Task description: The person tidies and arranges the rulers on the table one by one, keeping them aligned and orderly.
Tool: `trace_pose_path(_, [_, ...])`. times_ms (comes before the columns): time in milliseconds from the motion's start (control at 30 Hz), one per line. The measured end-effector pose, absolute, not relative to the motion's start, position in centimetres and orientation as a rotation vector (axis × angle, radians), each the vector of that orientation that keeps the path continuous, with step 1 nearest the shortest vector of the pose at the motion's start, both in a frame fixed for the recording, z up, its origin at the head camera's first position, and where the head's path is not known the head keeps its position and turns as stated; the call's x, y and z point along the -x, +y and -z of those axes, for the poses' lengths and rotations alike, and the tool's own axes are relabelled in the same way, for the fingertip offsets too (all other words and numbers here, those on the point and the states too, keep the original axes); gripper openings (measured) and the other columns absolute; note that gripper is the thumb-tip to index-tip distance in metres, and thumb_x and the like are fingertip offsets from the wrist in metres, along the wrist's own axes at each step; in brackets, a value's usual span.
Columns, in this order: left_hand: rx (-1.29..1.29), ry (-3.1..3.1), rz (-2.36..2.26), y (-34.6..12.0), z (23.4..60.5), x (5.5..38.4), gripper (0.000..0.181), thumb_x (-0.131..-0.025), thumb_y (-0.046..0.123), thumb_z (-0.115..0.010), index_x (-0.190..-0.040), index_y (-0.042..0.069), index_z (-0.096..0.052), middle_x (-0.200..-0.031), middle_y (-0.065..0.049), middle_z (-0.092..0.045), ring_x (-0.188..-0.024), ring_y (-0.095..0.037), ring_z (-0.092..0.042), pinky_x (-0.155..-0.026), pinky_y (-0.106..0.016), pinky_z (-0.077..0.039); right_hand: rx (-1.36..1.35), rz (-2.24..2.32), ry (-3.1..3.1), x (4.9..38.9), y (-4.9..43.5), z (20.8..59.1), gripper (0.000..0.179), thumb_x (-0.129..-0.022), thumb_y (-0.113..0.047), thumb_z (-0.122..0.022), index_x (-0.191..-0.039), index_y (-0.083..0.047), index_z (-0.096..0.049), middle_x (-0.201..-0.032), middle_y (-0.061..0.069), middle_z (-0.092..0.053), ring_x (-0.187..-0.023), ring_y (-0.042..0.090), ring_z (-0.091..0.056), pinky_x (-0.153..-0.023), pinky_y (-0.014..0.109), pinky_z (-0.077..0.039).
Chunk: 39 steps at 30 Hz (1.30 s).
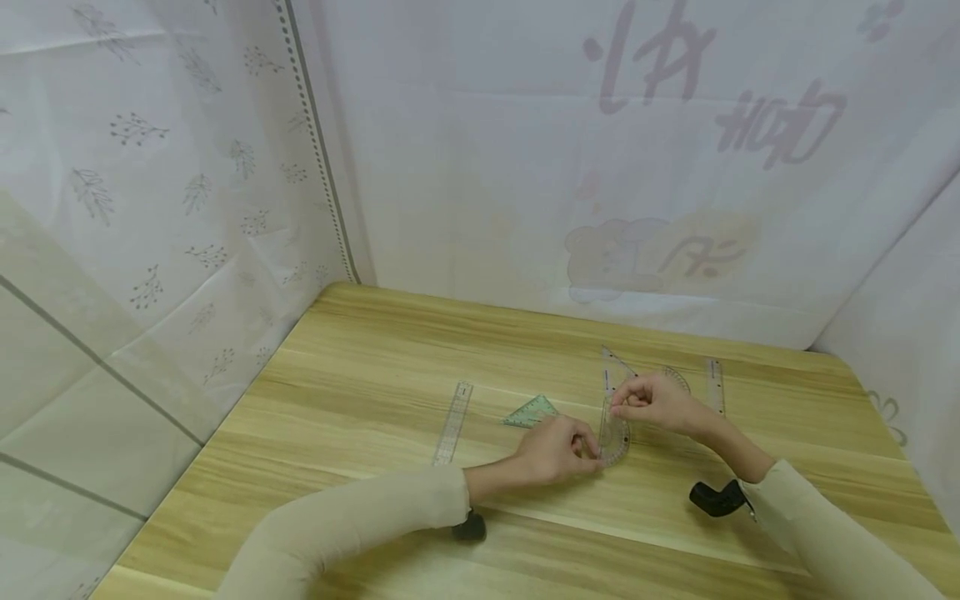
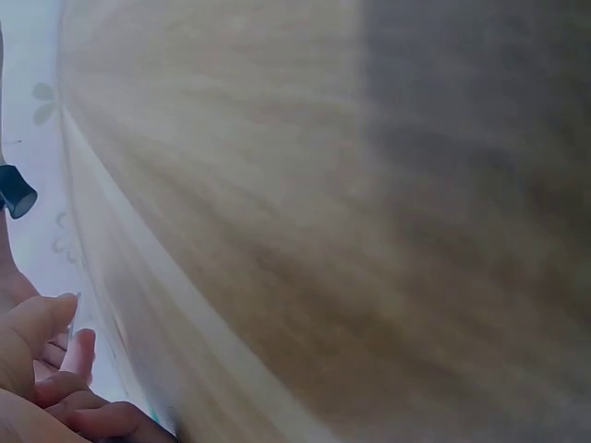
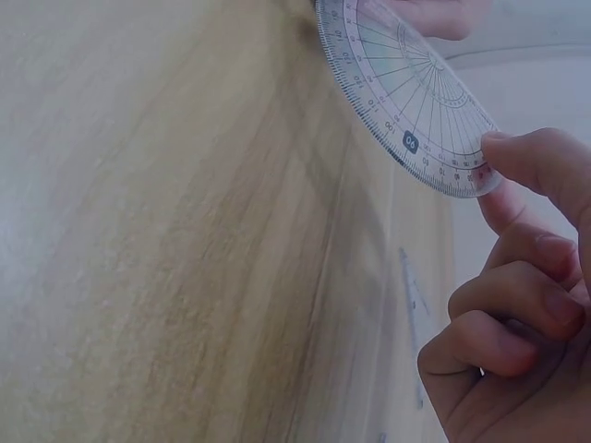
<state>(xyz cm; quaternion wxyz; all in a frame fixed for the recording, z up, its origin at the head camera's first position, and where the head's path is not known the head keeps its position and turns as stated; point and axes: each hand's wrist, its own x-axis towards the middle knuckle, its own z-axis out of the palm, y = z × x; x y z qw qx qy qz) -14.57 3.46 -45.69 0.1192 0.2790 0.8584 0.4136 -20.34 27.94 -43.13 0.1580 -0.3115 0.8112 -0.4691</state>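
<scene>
A clear half-round protractor (image 1: 615, 437) is held between the two hands over the wooden table. The right hand (image 1: 660, 404) pinches one end of it between thumb and forefinger, other fingers curled, as the right wrist view shows. At its near end, the left hand (image 1: 558, 450) grips the corner with its fingertips. In the right wrist view the protractor's printed scale (image 3: 411, 141) is plain, and its far end runs up to the left hand (image 3: 439, 17). Just behind the left hand lies a green set square (image 1: 532, 410).
A clear ruler (image 1: 453, 425) lies to the left. Beyond the right hand are a clear set square (image 1: 609, 375), a second protractor (image 1: 677, 377), partly hidden, and another ruler (image 1: 715, 387). Printed curtains (image 1: 465, 183) stand behind the wooden table (image 1: 360, 358).
</scene>
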Motion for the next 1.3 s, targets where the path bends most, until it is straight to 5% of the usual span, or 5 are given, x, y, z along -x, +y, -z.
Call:
trace_pose_path(233, [-0.769, 2.524, -1.181, 3.5, 45.8, 14.6, 0.012, -0.086, 0.021, -0.085, -0.082, 0.017, -0.075, -0.055, 0.011, -0.049, -0.045, -0.001, -0.037, -0.041, -0.016, -0.028, 0.921, 1.335, 2.33, 20.4, 28.1, 43.5, 0.004, -0.095, -0.001, -0.071, -0.097, -0.002, -0.074, -0.065, -0.009, -0.04, -0.052, 0.005, -0.028, -0.06, 0.024, -0.042])
trace_pose_path(533, [-0.767, 2.538, -1.17, 3.5, 46.1, 14.7, 0.013, -0.085, 0.02, -0.086, -0.081, 0.018, -0.074, -0.054, 0.011, -0.047, -0.043, 0.0, -0.034, -0.039, -0.015, -0.026, 0.971, 1.297, 2.402, 20.3, 27.9, 43.7, 0.002, -0.092, 0.003, -0.072, -0.094, 0.003, -0.074, -0.058, -0.004, -0.037, -0.052, 0.002, -0.028, -0.053, 0.022, -0.036])
trace_pose_path(767, [-0.758, 2.554, -1.138, 3.6, 46.0, 14.6, 0.012, -0.085, 0.02, -0.085, -0.084, 0.015, -0.074, -0.054, 0.011, -0.049, -0.042, 0.0, -0.036, -0.038, -0.015, -0.028, 0.944, 1.252, 2.391, 20.8, 28.1, 44.4, 0.003, -0.094, -0.004, -0.073, -0.095, -0.001, -0.075, -0.08, 0.001, -0.06, -0.058, 0.004, -0.034, -0.054, 0.024, -0.036])
trace_pose_path(1300, [-0.745, 2.607, -1.053, 3.9, 45.6, 14.3, 0.013, -0.085, 0.023, -0.085, -0.084, 0.015, -0.074, -0.051, 0.011, -0.047, -0.039, 0.0, -0.034, -0.036, -0.015, -0.028, 0.867, 1.195, 2.357, 21.2, 27.9, 44.4, 0.007, -0.097, -0.009, -0.072, -0.098, -0.004, -0.076, -0.062, -0.01, -0.038, -0.053, 0.003, -0.028, -0.052, 0.023, -0.031])
